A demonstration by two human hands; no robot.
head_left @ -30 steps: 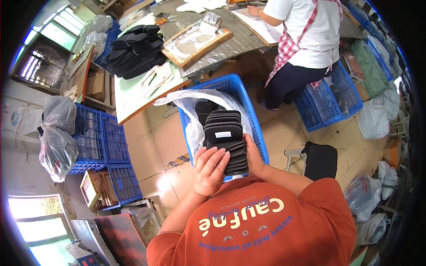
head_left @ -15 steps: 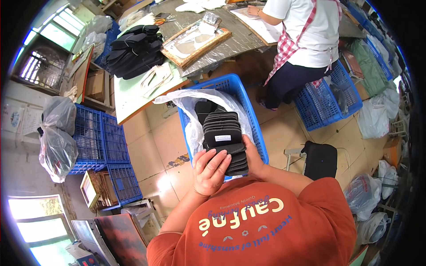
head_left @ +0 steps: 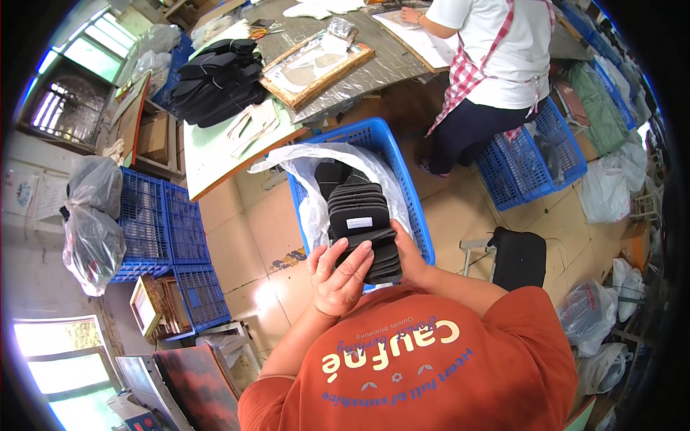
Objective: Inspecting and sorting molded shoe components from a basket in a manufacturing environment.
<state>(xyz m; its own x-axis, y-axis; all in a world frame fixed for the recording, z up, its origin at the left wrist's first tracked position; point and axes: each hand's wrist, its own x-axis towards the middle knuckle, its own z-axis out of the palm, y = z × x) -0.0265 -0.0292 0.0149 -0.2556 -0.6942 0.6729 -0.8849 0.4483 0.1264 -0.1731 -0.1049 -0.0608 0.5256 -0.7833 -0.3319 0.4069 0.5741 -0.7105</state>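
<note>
Mid-frame, the left hand (head_left: pixel 337 286) lies on black pads (head_left: pixel 357 210), fingers slightly apart; for the right hand (head_left: pixel 409 257) alongside, I cannot tell.

Compared with a second ago, the far labelled stack of black pads (head_left: pixel 358 206) sits slightly nearer, a bit more of the black pieces (head_left: pixel 331 177) beyond it shows, and the left hand (head_left: pixel 335 284) has its fingers spread wider.

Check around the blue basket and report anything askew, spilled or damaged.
A dark, yellowish patch on the floor tiles left of the blue basket looks odd against the pale surface; stain or damage, I can't tell. The plastic liner around the black pads flops lopsidedly over the basket's upper-left edge.
</note>
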